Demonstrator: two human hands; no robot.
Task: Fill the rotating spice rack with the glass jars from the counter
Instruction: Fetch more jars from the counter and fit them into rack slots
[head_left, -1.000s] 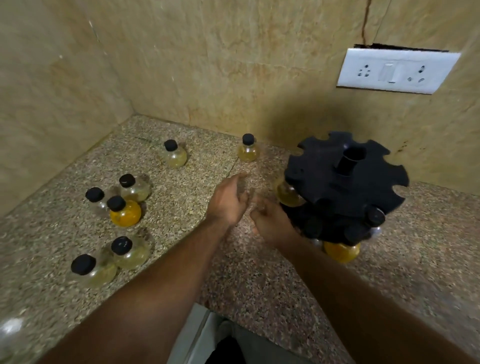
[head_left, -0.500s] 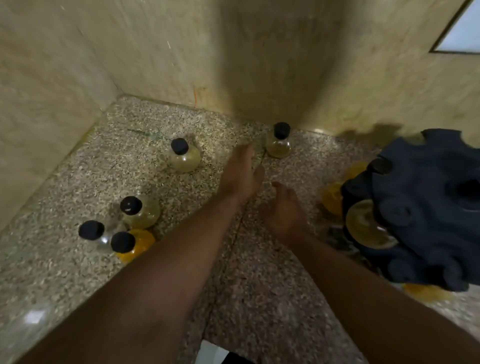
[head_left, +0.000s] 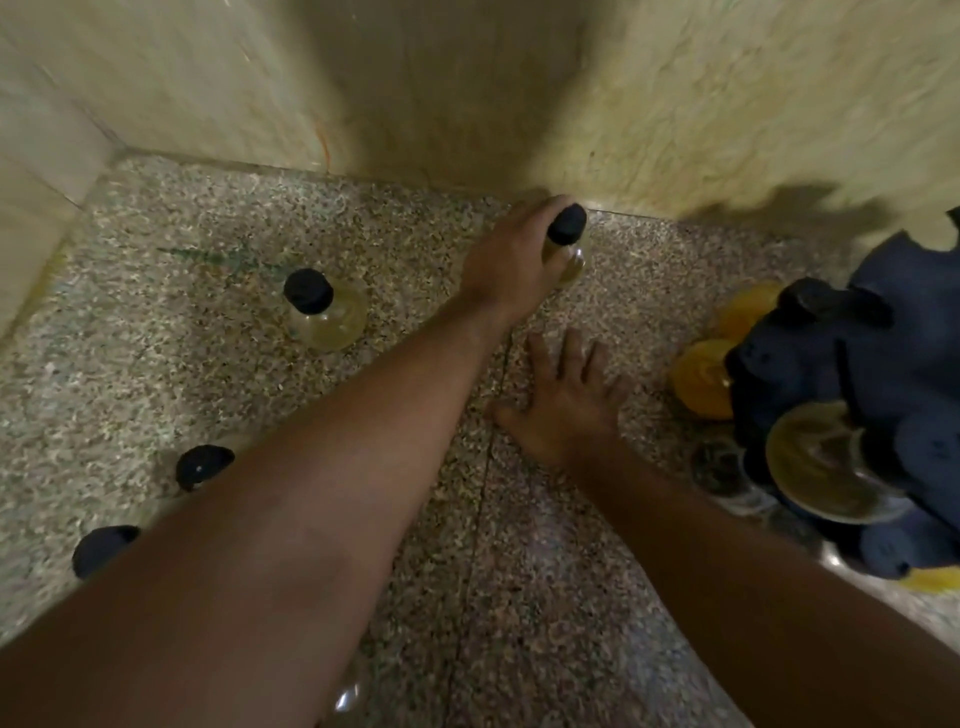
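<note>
My left hand (head_left: 511, 262) reaches to the back wall and wraps around a small glass jar (head_left: 570, 260) with a black cap and pale yellow contents; the jar stands on the speckled counter (head_left: 519, 545). My right hand (head_left: 563, 402) lies flat on the counter with fingers spread, holding nothing. The black rotating spice rack (head_left: 883, 395) is at the right edge, with yellow jars (head_left: 701, 376) hanging in its slots. Another capped jar (head_left: 324, 312) stands to the left of my left arm.
Two black jar caps (head_left: 202, 465) (head_left: 101, 548) peek out from behind my left forearm at the lower left. Tiled walls close the corner at the back and left. A green mark (head_left: 223, 254) lies on the counter.
My left hand has moved forward and closed around the jar at the back wall. My right hand has flattened on the counter. The view has shifted closer and downward.
</note>
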